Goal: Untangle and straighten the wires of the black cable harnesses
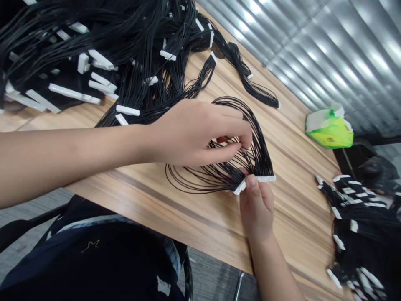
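Between the thumb and fingers of the right hand [257, 209], the white connectors [265, 178] of a looped black wire harness [262, 152] are pinched over the wooden table [300, 209]. The loop is partly covered by the left hand [202, 133], its fingers curled (whether any strand is gripped cannot be made out). Farther out, a large harness heap [150, 33] and a green packet [333, 131] are seen.
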Tool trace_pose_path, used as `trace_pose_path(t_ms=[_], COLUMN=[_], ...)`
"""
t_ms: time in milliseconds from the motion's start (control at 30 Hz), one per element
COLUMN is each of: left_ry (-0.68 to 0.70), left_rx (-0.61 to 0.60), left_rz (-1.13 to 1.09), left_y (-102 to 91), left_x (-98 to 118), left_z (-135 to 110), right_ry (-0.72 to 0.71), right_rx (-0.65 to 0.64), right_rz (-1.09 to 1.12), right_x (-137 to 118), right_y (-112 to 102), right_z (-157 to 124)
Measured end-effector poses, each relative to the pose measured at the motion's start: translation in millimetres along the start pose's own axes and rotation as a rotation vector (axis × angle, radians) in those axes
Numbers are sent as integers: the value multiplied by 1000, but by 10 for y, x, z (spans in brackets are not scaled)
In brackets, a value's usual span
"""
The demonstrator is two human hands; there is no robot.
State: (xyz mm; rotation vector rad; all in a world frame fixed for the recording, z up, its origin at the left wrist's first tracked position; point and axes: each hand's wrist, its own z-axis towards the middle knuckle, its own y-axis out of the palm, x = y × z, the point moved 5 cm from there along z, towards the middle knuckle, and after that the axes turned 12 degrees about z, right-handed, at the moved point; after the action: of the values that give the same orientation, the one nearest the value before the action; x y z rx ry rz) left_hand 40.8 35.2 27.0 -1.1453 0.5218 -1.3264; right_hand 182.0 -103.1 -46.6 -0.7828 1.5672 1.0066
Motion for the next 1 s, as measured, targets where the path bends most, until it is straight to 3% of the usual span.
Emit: trace_pose_path(t_ms=[100,367,633,833,1000], left_ry=[48,56,-38,16,97], left_rx=[33,-46,-30,68,-28], left_rz=[-26,39,89,180,212], left_y=[-68,-108,41,39,137], left_x=[33,107,-21,56,207], left_z=[10,4,2,-56,-109], right_ry=[0,3,42,-54,-100], right_rx=[37,14,-68,124,190], right_rz=[11,-73,-139,-35,-54], right_x=[-26,-20,43,-40,-86], right_y=[6,25,58,24,17], right_z=[25,15,3,17,22])
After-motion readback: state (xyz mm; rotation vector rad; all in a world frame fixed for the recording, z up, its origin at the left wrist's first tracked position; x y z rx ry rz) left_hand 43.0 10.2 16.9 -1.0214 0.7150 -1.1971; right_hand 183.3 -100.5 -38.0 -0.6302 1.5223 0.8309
